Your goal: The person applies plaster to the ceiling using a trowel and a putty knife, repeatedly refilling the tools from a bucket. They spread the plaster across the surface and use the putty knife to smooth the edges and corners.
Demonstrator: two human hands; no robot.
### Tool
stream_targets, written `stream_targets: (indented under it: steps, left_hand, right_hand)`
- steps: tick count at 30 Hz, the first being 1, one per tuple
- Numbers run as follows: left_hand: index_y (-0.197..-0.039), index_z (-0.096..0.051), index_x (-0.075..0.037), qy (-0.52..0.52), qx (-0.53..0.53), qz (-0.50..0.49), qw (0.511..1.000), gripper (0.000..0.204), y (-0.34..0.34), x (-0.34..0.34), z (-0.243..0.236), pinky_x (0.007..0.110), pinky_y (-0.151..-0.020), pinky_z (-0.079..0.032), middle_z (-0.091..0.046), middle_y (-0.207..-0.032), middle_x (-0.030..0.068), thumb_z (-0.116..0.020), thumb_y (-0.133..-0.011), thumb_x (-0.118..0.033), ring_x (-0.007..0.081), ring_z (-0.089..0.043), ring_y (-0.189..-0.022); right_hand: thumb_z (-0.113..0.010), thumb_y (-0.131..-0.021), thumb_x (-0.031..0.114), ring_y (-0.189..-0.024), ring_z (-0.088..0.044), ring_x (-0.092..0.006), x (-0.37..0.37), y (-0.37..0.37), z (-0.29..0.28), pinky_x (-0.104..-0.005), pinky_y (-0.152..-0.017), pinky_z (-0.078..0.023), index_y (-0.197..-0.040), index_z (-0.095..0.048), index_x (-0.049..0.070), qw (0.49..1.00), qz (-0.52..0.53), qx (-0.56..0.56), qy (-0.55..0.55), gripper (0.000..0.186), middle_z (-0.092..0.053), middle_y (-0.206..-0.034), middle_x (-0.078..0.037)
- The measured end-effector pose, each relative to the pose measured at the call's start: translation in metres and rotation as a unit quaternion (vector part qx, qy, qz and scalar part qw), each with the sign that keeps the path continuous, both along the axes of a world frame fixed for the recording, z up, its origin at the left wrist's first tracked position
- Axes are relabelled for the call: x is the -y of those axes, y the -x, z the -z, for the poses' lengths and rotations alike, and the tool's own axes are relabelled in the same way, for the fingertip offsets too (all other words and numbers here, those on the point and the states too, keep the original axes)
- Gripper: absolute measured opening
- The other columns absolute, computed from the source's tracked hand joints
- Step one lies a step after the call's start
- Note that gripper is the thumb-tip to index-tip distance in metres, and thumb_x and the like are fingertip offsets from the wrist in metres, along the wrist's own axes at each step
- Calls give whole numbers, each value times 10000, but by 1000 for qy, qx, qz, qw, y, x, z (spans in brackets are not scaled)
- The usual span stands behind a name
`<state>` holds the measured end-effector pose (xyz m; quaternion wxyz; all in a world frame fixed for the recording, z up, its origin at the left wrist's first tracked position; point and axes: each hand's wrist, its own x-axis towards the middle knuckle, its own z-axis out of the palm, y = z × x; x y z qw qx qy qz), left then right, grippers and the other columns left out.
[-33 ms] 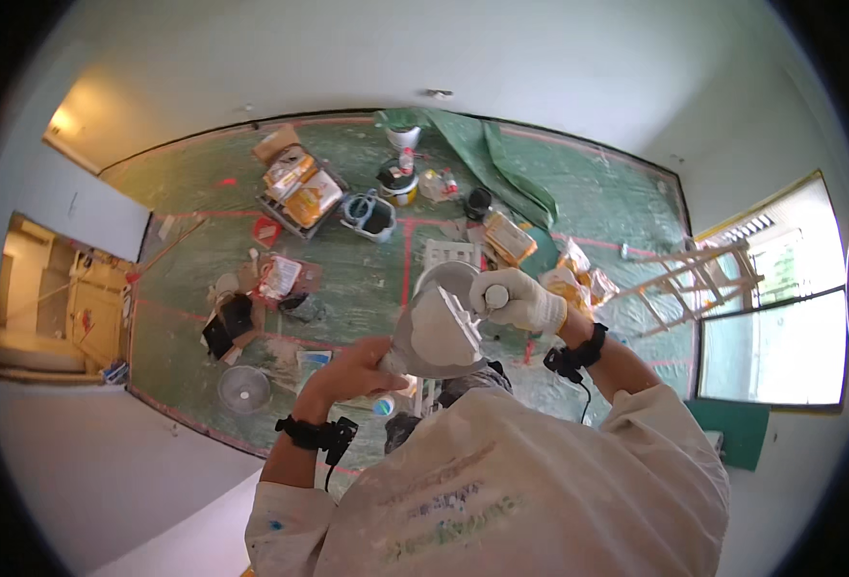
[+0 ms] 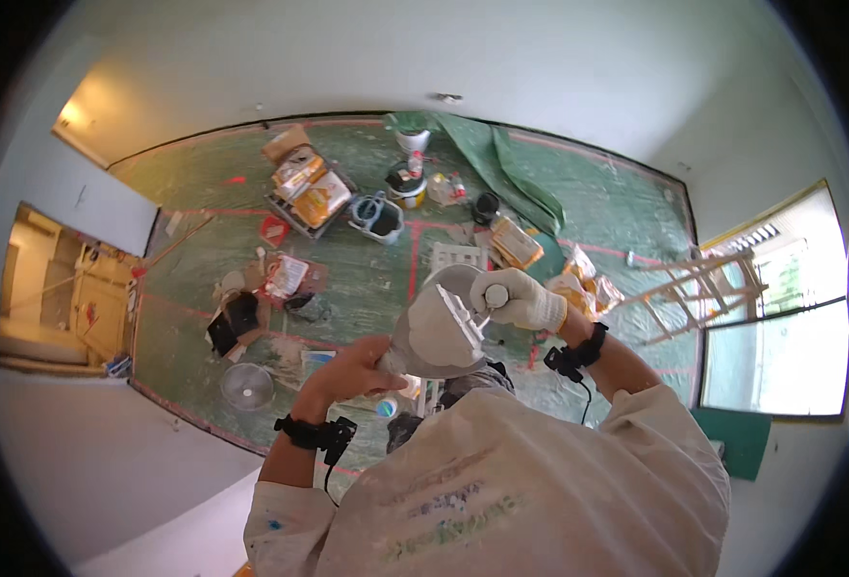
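Observation:
My bare left hand (image 2: 350, 371) grips the lower left side of a grey plastering hawk (image 2: 400, 344), held in front of my chest. A thick, smooth mound of white plaster (image 2: 439, 335) lies on it. In a white knitted glove, my right hand (image 2: 522, 299) is closed round the pale handle of a putty knife (image 2: 494, 296). Its wide, plaster-coated blade (image 2: 462, 320) touches the right side of the mound. Part of a grey round shape (image 2: 458, 277) shows beyond the hawk; I cannot tell whether it belongs to it.
Green sheeting (image 2: 357, 288) covers the floor. Ahead stand a crate of bags (image 2: 314, 197), a blue bucket (image 2: 376, 219) and a yellow-banded bucket (image 2: 407, 188). A wooden ladder (image 2: 703, 288) leans near the window at right. A clear round lid-like disc (image 2: 248, 387) lies at left.
The room has shifted slightly right and down in the picture as my head moved a little. Both hands keep their grips, and the blade stays against the plaster.

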<state>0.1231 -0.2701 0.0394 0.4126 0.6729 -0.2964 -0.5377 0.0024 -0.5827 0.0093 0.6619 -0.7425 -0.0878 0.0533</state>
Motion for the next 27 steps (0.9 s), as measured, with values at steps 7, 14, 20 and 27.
stream_targets:
  steps: [7,14,20,27]
  left_hand:
    - [-1136,-610,2,49,47,-160,985,317,35,-75,-47,249,-475,-385,-596,-754,-2,-702,-835,-31,61,-494,-548]
    - [-1174,-541,-14,193,132,-371,899,298,83,-129,-73,286,-506,-417,-552,-771,19,-617,-887,-31,94,-500,-574]
    - [-1462,-414,-42,68,581,-283,760,660,93,-187,-82,463,-887,-494,-593,-1153,244,-555,-828,74,407,-608,-1066]
    - [-1574,-259,-59,-75,512,-427,741,769,133,-264,-33,470,-1122,-385,-416,-1516,256,-466,-847,80,457,-454,-1337]
  right_hand:
    - [-657,-785,-51,-884,-598,-160,-27,-41,41,-308,-777,-488,-977,-633,33,1000,9,-4,-12,211,-629,-938,-28]
    - [-533,-978,181,-995,-675,-218,-150,-45,44,-363,-878,-562,-1200,-617,41,831,-3,-154,-535,275,-677,-1152,-102]
    - [-457,-1049,223,-1229,-586,-259,-332,-33,10,-421,-1080,-466,-1455,-453,82,714,-155,-122,-672,430,-560,-1402,-99]
    - [-495,-1032,348,-1192,-606,-251,-381,-16,55,-406,-1063,-465,-1348,-538,29,574,-306,-388,-653,451,-648,-1276,-105]
